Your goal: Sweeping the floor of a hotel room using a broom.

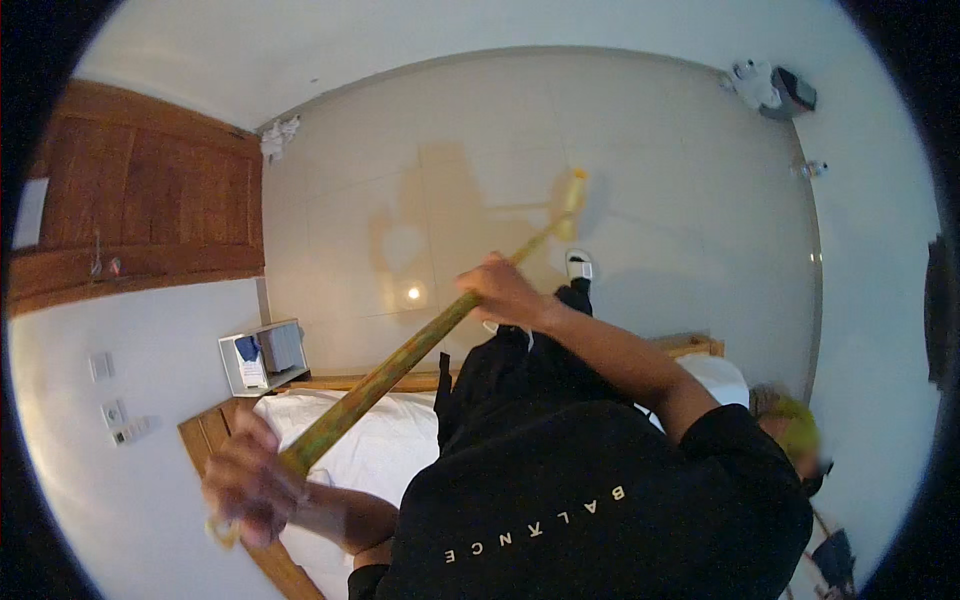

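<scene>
left hand [252, 478] and right hand [508, 294] gripping yellow-green pole [382, 379], beige tiled floor [690, 230], white walls [185, 350], wooden door [160, 195]

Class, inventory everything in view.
Long-handled tool: one, yellow-green, across the middle
Floor: one, beige, upper middle
Door: one, brown, left
Wall plates: several, white, left
Bed: one, white sheet, lower left
Box shelf: one, pale, beside bed
Crumpled item: one, white, upper left
Pile: one, white, grey, upper right
Bottle: one, clear, right
Other person: one, blurred, lower right
Dark items: two, black, right
Shirt: one, black, bottom
Footwear: two, white, middle
Left hand: one, gripping tool, lower left
Right hand: one, gripping tool, middle
</scene>
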Demonstrator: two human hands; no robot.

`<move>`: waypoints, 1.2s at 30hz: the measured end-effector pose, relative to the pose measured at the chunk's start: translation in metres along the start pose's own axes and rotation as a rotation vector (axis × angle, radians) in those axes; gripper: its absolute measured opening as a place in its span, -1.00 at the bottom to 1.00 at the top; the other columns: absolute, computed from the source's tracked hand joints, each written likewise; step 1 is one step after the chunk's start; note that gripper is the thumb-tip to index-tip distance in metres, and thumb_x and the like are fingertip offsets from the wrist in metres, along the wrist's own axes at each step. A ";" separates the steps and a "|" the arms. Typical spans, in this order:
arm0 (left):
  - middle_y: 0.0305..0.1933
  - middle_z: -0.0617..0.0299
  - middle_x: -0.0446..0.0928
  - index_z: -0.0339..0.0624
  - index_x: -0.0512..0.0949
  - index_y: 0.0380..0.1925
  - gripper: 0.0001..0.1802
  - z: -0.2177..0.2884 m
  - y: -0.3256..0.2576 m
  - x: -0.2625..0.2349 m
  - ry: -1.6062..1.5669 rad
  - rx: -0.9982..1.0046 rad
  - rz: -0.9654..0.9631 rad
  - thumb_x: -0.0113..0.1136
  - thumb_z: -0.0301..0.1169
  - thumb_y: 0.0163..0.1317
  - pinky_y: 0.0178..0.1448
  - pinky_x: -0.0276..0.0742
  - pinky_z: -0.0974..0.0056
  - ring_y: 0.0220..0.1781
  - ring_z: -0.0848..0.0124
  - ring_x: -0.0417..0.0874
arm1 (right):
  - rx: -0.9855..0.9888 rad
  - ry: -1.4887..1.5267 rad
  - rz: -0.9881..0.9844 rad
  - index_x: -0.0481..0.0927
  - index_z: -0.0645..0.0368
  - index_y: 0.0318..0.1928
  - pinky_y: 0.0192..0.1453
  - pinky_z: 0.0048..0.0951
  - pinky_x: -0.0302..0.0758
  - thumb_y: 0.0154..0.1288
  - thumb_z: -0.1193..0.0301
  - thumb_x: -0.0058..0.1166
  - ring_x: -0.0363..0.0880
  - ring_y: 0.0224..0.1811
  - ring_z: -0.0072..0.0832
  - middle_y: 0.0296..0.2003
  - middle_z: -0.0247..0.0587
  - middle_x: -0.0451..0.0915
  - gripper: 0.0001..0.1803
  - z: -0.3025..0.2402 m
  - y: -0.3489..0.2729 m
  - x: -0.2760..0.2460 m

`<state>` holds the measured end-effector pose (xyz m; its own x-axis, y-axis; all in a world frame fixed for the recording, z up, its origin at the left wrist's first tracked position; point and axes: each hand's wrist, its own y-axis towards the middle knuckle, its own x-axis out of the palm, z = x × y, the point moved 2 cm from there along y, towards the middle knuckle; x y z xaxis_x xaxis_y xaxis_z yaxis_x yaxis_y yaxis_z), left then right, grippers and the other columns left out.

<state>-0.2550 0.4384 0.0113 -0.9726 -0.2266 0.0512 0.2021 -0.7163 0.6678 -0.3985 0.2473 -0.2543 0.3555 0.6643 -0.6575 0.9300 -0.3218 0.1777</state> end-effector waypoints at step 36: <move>-0.83 0.28 0.24 -0.10 0.26 -0.82 -0.66 -0.111 -0.026 0.233 -0.123 -0.562 0.016 0.00 -0.30 0.08 -0.35 0.21 0.14 -0.78 0.42 0.25 | 0.515 -0.064 -0.303 0.49 -0.02 -0.46 -0.22 -0.15 0.25 -0.22 0.16 0.08 0.42 -0.30 -0.22 -0.46 -0.23 0.48 -0.73 0.109 -0.277 -0.096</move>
<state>-0.4739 0.3312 -0.0763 -0.9683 -0.1862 0.1663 0.2142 -0.9618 0.1706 -0.7003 0.1996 -0.3203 0.0605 0.7407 -0.6691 0.8182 -0.4207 -0.3918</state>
